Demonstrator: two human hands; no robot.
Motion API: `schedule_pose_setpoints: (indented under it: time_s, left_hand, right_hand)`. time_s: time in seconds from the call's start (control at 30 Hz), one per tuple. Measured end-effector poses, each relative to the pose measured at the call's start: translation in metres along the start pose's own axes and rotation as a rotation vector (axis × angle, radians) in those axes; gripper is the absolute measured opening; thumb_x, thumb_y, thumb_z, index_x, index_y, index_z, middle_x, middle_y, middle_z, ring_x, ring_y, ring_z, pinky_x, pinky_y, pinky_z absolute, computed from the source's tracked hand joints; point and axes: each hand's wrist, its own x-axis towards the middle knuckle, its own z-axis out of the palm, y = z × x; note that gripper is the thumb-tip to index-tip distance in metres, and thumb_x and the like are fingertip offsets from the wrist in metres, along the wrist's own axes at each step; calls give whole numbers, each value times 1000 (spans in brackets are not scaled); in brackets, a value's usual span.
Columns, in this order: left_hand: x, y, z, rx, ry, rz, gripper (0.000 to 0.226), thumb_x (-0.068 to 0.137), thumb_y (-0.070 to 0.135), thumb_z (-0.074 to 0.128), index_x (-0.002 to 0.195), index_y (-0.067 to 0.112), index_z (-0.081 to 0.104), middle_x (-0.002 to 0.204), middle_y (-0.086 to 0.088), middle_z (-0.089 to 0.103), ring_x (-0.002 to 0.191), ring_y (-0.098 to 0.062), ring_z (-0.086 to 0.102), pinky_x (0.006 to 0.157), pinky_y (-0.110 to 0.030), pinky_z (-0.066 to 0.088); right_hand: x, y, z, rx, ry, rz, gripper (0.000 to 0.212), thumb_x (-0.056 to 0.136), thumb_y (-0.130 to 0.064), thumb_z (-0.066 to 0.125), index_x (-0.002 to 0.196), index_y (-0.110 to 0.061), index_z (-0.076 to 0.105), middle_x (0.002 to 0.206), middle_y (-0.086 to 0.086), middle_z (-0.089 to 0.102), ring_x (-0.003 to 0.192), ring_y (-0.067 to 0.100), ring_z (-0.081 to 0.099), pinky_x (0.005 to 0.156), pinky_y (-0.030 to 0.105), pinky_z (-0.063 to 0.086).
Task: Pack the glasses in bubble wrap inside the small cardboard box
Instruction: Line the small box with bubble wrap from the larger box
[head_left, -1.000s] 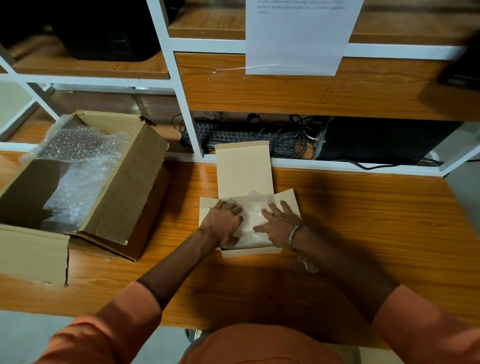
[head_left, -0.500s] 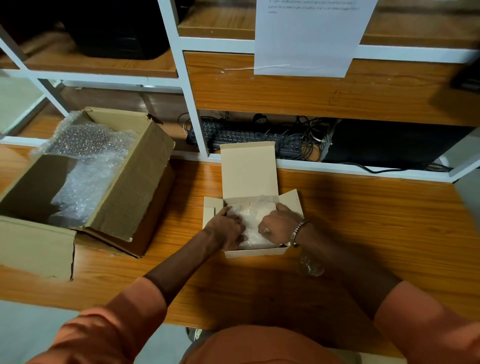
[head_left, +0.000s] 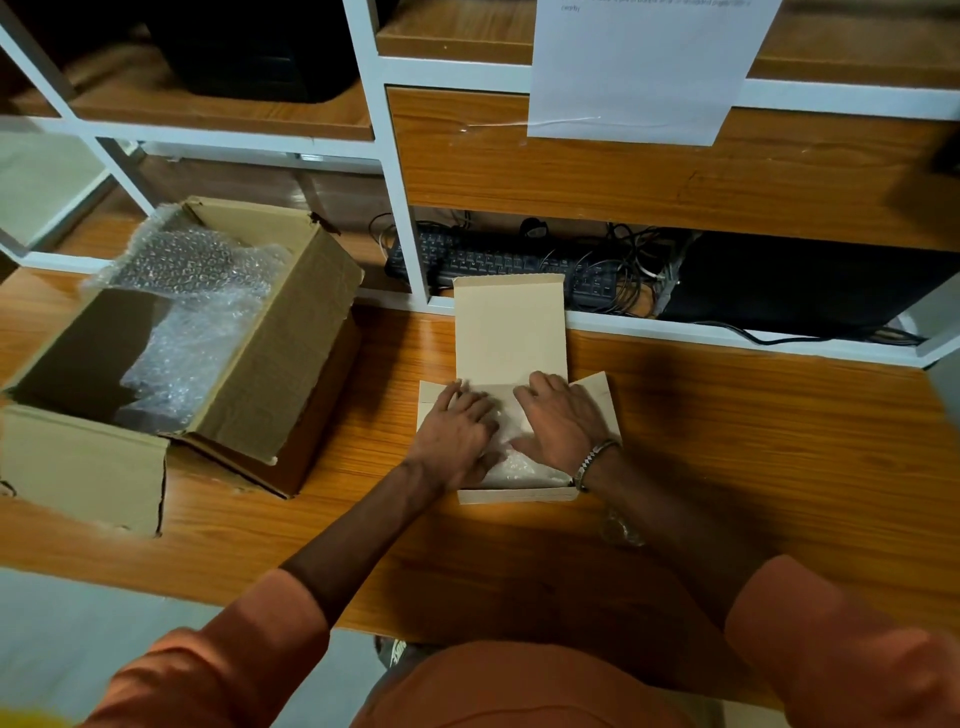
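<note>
While the wooden desk (head_left: 727, 441) carries everything, the biggest thing on it is the large cardboard box (head_left: 280, 353) at its left edge, open and stuffed with spare bubble wrap (head_left: 192, 291). Near the desk's back edge, about midway along, sits the small cardboard box (head_left: 519, 491), its lid flap (head_left: 509, 332) standing up toward the shelf and its side flaps spread. Inside lies the wrapped bundle (head_left: 511, 462), pale and crinkled, with both hands laid on it. The left hand (head_left: 457, 436) and the right hand (head_left: 561, 421) rest flat, fingers stretched forward, pressing the wrap down and grasping nothing.

To my eye the step is seating the bundle so the lid can close. Done well, that means even, gentle pressure from both palms, tucking stray wrap below the rim before the side flaps go in.

Whether the glasses are really inside the wrap I cannot tell; the hands and the cloudy plastic hide them. A small shiny object (head_left: 621, 527) under the right forearm is too dim to name.
</note>
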Motion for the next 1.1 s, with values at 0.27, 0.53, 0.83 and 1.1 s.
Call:
schedule_pose_setpoints:
  time_s: [0.27,0.53,0.83,1.1]
  left_hand:
    - [-2,-1,1,106,-151,46,76,106,61,39,157,5,43,164,-18,46,163,-35,20,126,-45,-22]
    - [-6,-8,-6,-116,-9,49,76,109,64,22,136,12,69,140,-11,70,145,-23,54,131,-37,-15]
    - [-53,-101,-99,-190,443,-297,59,115,50,29,142,15,67,144,-7,69,143,-20,55,132,-49,19]
    - [-167,-224,-113,-167,479,-765,71,113,62,20,149,17,61,155,-8,60,151,-23,47,131,-52,18]
  right_hand:
    - [-5,-7,-2,-68,-125,-27,80,83,-57,76,144,-16,46,146,9,51,128,30,55,99,45,49]
    - [-5,-7,-20,49,-159,-59,52,94,-53,64,135,-22,58,143,9,54,127,31,58,93,43,52]
    - [67,-62,-135,298,99,-131,22,94,-42,63,105,-27,75,97,3,75,91,26,70,64,29,44]
    - [150,-156,-194,341,245,-323,25,98,-45,64,104,-23,75,88,-1,70,86,21,67,69,33,52]
